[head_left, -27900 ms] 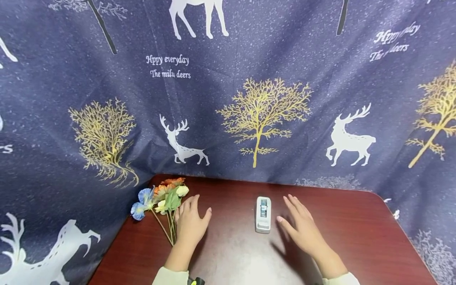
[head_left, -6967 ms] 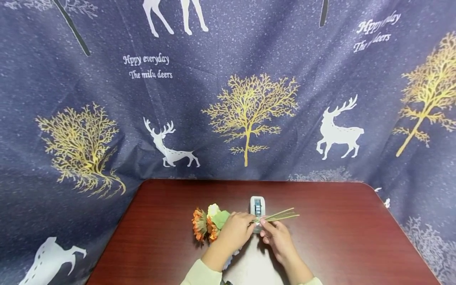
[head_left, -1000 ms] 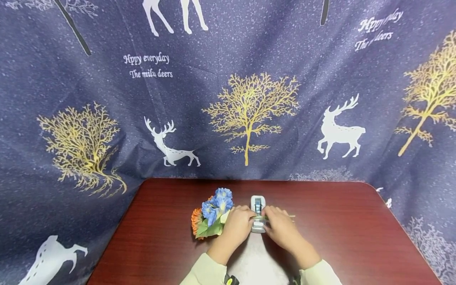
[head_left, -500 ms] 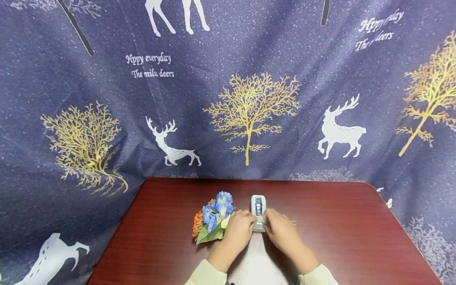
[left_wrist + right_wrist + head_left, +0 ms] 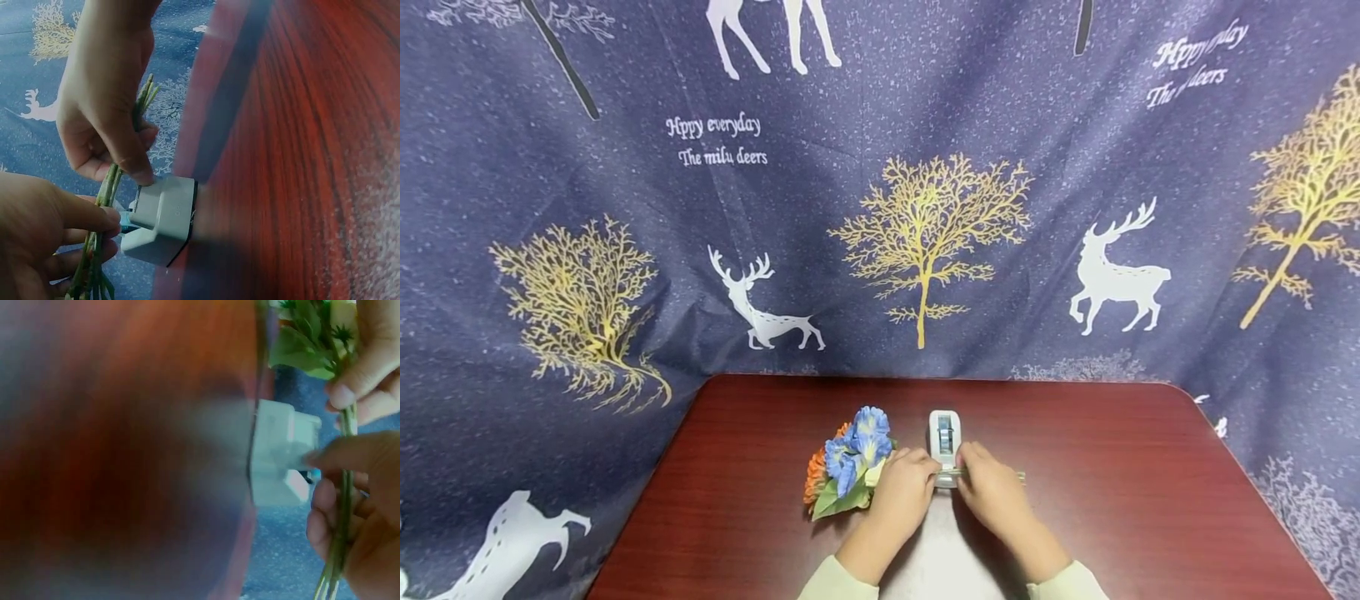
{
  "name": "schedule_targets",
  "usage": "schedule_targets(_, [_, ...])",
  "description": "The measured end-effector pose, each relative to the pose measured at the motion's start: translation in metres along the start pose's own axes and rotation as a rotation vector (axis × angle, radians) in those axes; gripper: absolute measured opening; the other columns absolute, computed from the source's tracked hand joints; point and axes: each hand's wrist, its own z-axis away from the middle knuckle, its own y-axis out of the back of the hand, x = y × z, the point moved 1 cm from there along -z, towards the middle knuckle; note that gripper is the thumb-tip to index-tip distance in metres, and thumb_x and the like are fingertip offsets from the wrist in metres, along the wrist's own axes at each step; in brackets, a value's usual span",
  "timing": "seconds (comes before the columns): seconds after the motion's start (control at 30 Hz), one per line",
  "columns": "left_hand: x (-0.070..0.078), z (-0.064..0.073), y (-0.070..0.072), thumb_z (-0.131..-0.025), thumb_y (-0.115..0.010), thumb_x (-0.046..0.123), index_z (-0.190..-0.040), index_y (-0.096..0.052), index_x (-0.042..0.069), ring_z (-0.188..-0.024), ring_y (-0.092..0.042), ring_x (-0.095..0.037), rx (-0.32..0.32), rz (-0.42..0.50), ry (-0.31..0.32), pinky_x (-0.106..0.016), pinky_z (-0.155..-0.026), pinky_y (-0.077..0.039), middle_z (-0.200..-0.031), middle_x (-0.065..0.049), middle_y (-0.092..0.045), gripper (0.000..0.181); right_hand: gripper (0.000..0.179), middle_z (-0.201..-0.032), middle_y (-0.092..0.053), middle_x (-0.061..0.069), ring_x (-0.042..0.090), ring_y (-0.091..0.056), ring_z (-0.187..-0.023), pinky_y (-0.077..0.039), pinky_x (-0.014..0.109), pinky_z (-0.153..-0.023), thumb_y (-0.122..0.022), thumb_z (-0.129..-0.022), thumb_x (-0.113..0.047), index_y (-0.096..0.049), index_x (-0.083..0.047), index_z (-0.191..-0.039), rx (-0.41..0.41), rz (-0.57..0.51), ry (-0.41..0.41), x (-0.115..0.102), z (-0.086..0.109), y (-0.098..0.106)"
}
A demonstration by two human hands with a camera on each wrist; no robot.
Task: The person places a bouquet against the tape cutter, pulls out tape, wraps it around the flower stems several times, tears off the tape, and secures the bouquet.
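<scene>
Across the near side of the surface (image 5: pixel 1120 500), we see pale sleeves (image 5: pixel 838 582); beyond, the left hand (image 5: pixel 902 492) pinches the stems (image 5: pixel 349 420) of the flowers (image 5: pixel 853 458), blossoms to its left, while the right hand (image 5: pixel 992 487) grips them farther along. Past the stems, we find a tape dispenser (image 5: pixel 945 433); farthest, a blue deer-printed cloth (image 5: pixel 820 125).

flower stems (image 5: pixel 338 550) partly hidden by right hand (image 5: pixel 991 487); tabletop (image 5: pixel 125 450) blurred in right wrist view
</scene>
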Motion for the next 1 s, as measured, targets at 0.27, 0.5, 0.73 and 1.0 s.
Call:
schedule_targets(0.27, [0.000,-0.001,0.004,-0.079,-0.080,0.015,-0.089,-0.077,0.021,-0.086,-0.066,-0.013,0.065,-0.041,-0.035,-0.036,-0.089,-0.055,-0.091,0.008,-0.073,0.012,0.018,-0.077,-0.064,-0.006,0.006,-0.055,-0.066,-0.049,0.026,-0.063,-0.076,-0.086,-0.014,-0.058,-0.018,-0.089,-0.111,-0.165,0.020,0.000,-0.007,0.016])
schedule_targets(0.5, [0.000,-0.003,0.003,-0.078,-0.081,0.015,-0.091,-0.075,0.020,-0.088,-0.066,-0.015,0.086,-0.039,-0.002,-0.041,-0.093,-0.054,-0.090,0.006,-0.071,0.016,0.021,-0.085,-0.075,-0.006,0.011,-0.068,-0.079,-0.052,0.040,-0.081,-0.079,-0.083,-0.013,-0.060,-0.022,-0.087,-0.022,-0.182,0.034,0.003,-0.009,0.016])
schedule_targets(0.73, [-0.002,-0.009,0.007,-0.080,-0.079,0.015,-0.091,-0.072,0.017,-0.084,-0.062,-0.016,0.037,-0.013,0.007,-0.031,-0.082,-0.051,-0.088,0.003,-0.068,0.013,0.025,-0.082,-0.074,-0.010,0.006,-0.066,-0.079,-0.050,0.041,-0.083,-0.082,-0.079,-0.010,-0.062,-0.022,-0.086,0.065,-0.185,0.117,0.007,-0.009,0.011])
schedule_targets(1.0, [-0.003,-0.020,0.021,-0.084,-0.073,0.017,-0.091,-0.067,0.014,-0.082,-0.067,-0.021,-0.156,0.052,0.059,-0.033,-0.082,-0.052,-0.086,0.001,-0.067,0.009,0.025,-0.061,-0.059,-0.017,0.002,-0.058,-0.074,-0.045,0.033,-0.081,-0.080,-0.080,-0.010,-0.060,-0.024,-0.086,0.116,-0.133,0.212,0.009,-0.008,0.009])
